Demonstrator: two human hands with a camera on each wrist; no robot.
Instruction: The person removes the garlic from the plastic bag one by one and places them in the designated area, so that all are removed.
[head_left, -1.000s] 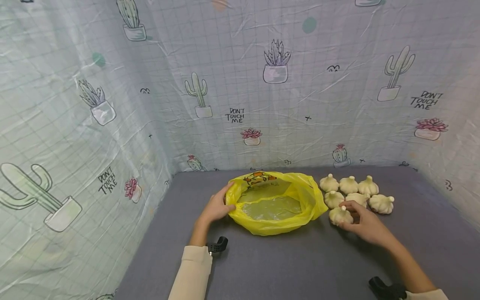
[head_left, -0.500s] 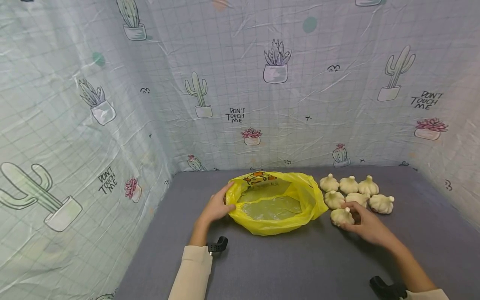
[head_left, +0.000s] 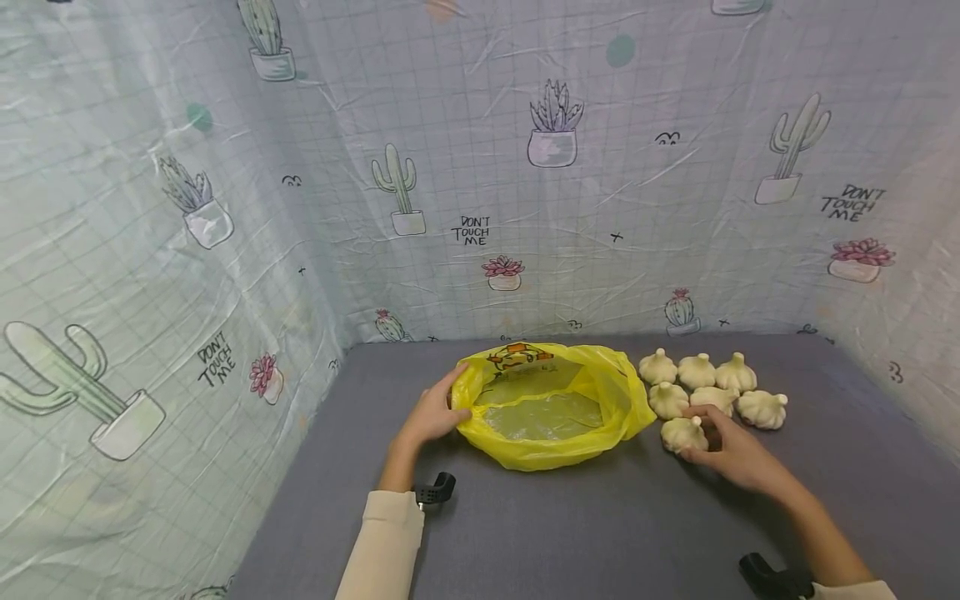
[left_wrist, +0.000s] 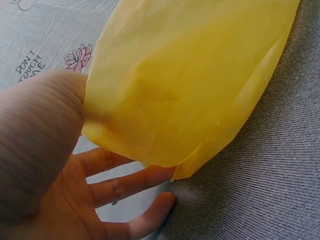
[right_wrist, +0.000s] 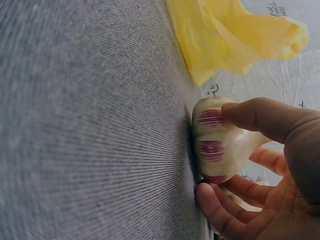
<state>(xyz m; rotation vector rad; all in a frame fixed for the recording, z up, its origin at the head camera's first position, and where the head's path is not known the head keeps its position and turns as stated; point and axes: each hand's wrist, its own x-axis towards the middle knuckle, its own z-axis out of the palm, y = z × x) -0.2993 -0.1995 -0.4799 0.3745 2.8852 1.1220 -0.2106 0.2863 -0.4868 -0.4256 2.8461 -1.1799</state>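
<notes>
In the head view, a thin yellow plastic bag (head_left: 543, 454) lies spread with its wide mouth facing up, an orange and black print on its far side. My left hand (head_left: 433, 414) pinches its left rim; the left wrist view has the yellow film (left_wrist: 185, 95) hiding part of the thumb and fingers. To the bag's right, my right hand (head_left: 738, 454) grips the nearest garlic bulb (head_left: 681, 434) between thumb and fingers. Seen from the right wrist, that bulb, with purple streaks, rests against the grey tabletop (right_wrist: 100, 125).
Several more garlic bulbs (head_left: 696, 371) stand close together just behind the right hand. A cactus-print curtain (head_left: 465, 167) encloses the back and sides of the grey table (head_left: 570, 533). Black wrist mounts (head_left: 438, 490) sit on both forearms.
The gripped garlic bulb and my right fingers have shifted very slightly to the right since the earliest frame. My left hand and the bag have stayed put.
</notes>
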